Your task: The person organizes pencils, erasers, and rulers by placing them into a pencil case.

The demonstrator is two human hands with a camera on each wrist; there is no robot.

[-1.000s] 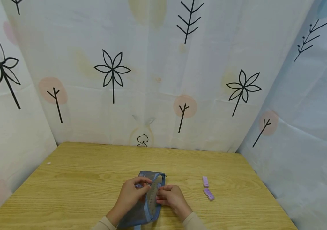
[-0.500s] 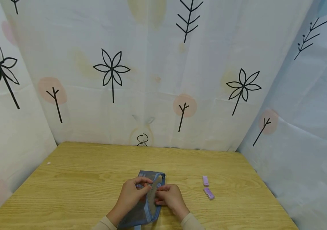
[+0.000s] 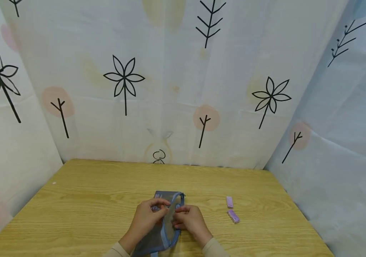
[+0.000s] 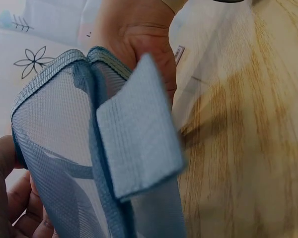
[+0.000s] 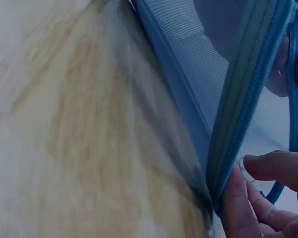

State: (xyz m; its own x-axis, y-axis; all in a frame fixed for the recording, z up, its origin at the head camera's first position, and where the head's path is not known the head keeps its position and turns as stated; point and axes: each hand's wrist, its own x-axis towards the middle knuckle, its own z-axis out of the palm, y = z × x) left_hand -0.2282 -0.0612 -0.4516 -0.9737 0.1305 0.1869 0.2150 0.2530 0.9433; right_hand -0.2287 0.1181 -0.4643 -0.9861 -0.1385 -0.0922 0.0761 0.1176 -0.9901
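A blue mesh zip pouch lies on the table with its zip side open. My left hand pinches the left edge of the opening with thumb and fingers. At the opposite edge, my right hand has its fingers curled at the zipper border, the thumb over the opening. In the left wrist view, a light blue fabric tab sticks out from the pouch's end. Dark and pale shapes show through the mesh, too blurred to name.
Two small purple blocks, like erasers, lie on the wooden table right of the pouch. A tiny pale scrap lies at the far left. Patterned white curtains enclose the table's back and sides.
A strip with small marks, like a ruler's, seen in the opening earlier, no longer shows. My right hand has shifted slightly up and left; the left hand stays at the edge.
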